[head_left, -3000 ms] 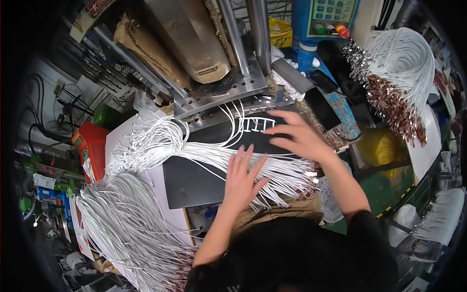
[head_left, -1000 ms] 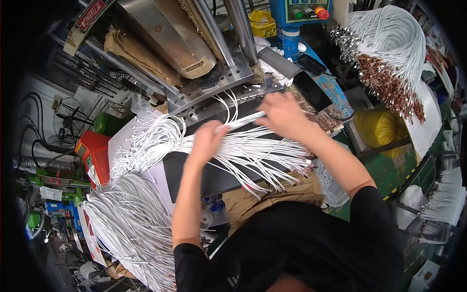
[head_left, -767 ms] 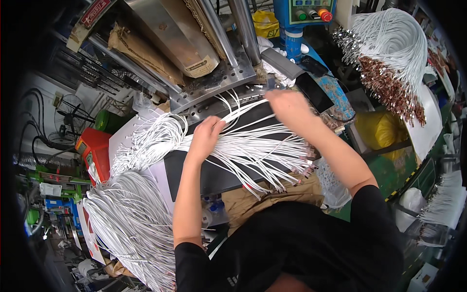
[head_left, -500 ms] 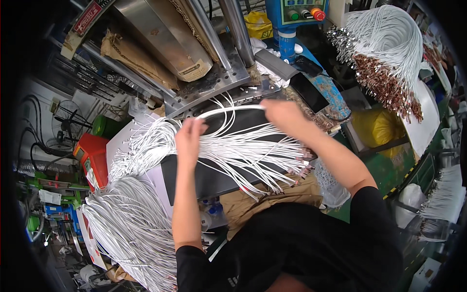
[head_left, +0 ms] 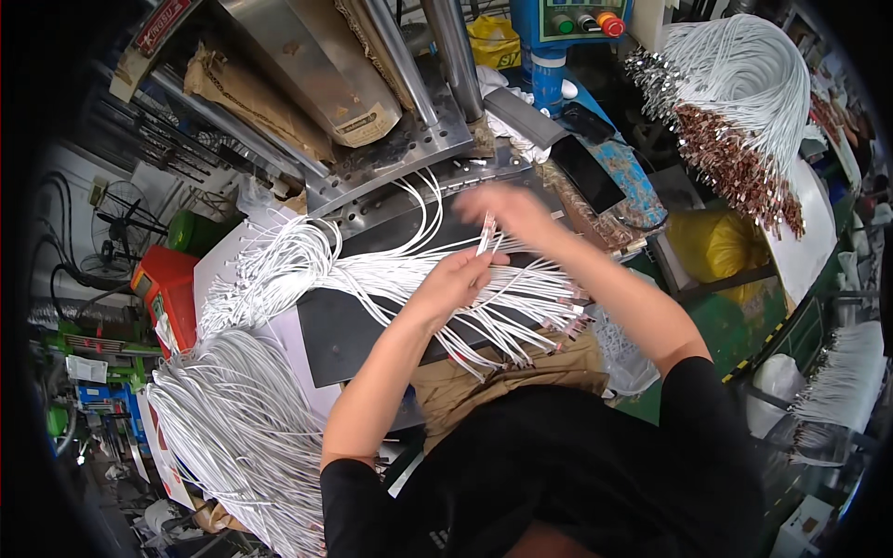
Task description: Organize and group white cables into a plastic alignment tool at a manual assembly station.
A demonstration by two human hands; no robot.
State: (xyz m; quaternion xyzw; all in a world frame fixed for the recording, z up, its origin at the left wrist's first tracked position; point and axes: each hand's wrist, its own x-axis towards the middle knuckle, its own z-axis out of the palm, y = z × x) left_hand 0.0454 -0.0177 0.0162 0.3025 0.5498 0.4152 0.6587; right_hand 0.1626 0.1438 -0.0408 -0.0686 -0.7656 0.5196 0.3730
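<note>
My left hand [head_left: 456,284] is closed around a few white cables, whose short ends [head_left: 486,231] stick up above the fingers. Just above those ends is my right hand [head_left: 510,212], smeared by motion, so I cannot make out its fingers. Beneath both hands a thick bundle of white cables [head_left: 400,279] lies across a black board [head_left: 326,349]; its reddish-brown tips fan out to the right. Several cables [head_left: 433,209] loop from the bundle up to the metal machine bed [head_left: 391,172].
A press with steel columns [head_left: 400,60] stands behind the bundle. Its blue control box [head_left: 572,23] has coloured buttons. A large coil of grey-white cables [head_left: 242,428] lies at lower left, another cable coil [head_left: 744,74] at upper right. A dark phone-like slab [head_left: 586,172] lies at right.
My left hand has moved right, from the bundle's middle toward the cable ends. My right hand has shifted left, close to it. The cables stretched between the hands are now gathered in my left hand.
</note>
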